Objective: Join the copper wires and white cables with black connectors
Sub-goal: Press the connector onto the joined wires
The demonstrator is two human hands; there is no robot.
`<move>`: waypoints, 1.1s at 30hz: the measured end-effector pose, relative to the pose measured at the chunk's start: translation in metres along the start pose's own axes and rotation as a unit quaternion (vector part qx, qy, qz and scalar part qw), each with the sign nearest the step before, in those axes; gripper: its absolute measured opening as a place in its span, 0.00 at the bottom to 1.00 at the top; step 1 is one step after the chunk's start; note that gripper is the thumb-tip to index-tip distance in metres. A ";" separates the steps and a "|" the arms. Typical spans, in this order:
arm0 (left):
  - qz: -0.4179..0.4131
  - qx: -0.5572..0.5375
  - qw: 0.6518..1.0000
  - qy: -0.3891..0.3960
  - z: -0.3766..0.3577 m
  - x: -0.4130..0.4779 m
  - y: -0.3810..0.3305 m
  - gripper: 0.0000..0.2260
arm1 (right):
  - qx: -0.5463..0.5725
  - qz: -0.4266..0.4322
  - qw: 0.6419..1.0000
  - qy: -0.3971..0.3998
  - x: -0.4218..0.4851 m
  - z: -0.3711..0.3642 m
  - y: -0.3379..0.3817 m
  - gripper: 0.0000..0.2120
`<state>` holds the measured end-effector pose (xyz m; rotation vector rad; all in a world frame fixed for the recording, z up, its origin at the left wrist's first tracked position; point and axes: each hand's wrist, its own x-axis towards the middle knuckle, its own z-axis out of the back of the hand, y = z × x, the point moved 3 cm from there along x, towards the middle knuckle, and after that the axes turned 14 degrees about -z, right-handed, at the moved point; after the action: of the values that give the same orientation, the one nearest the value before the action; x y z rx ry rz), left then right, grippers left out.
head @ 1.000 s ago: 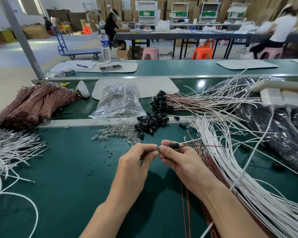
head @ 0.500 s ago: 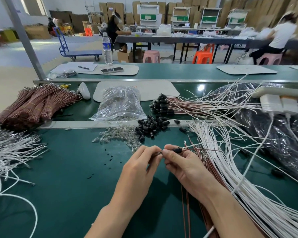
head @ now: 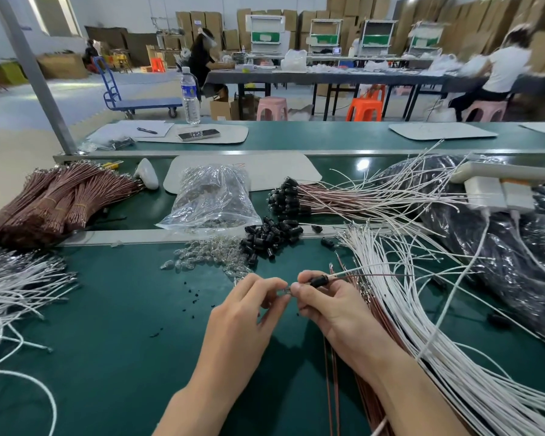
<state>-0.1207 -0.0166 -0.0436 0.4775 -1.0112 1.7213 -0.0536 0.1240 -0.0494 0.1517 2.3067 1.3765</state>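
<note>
My right hand (head: 334, 306) pinches a black connector (head: 319, 281) above the green mat; a copper wire (head: 378, 275) and a white cable (head: 359, 269) trail from it to the right. My left hand (head: 246, 313) pinches a small clear glass bulb (head: 286, 290) right at the connector's left end. Loose black connectors (head: 269, 236) lie in a heap just beyond my hands. A fan of white cables (head: 422, 325) with copper wires (head: 372, 391) under it spreads to my right.
Small clear bulbs (head: 208, 256) and a plastic bag of them (head: 213, 199) lie ahead. Finished leads with connectors (head: 312, 199) sit behind the heap. Bundled copper wires (head: 51, 202) and white cables (head: 16, 284) are at the left. A black bag (head: 516, 262) and a power strip (head: 504, 173) are at the right.
Both hands stay together at the same spot, still working the connector and the bulb between the fingertips. My view has tilted slightly downward.
</note>
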 end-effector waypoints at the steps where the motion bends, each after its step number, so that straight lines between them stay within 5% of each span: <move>1: 0.001 -0.001 1.000 0.002 0.000 -0.001 0.001 0.04 | -0.002 -0.001 1.000 0.002 0.000 0.000 0.000 0.10; 8: 0.038 -0.033 0.998 -0.041 0.002 -0.001 0.004 0.07 | 0.041 -0.014 0.999 0.015 -0.001 -0.002 0.003 0.25; 15: 0.054 -0.053 0.996 -0.046 0.002 -0.001 0.009 0.05 | 0.097 -0.005 0.995 -0.033 -0.001 0.005 0.005 0.11; 33: 0.052 -0.077 0.995 -0.028 -0.001 0.000 0.005 0.08 | -0.017 0.015 0.999 -0.025 -0.001 -0.006 0.001 0.15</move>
<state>-0.1252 -0.0159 -0.0464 0.3810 -1.2183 1.7133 -0.0558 0.1190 -0.0459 0.2082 2.2466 1.4101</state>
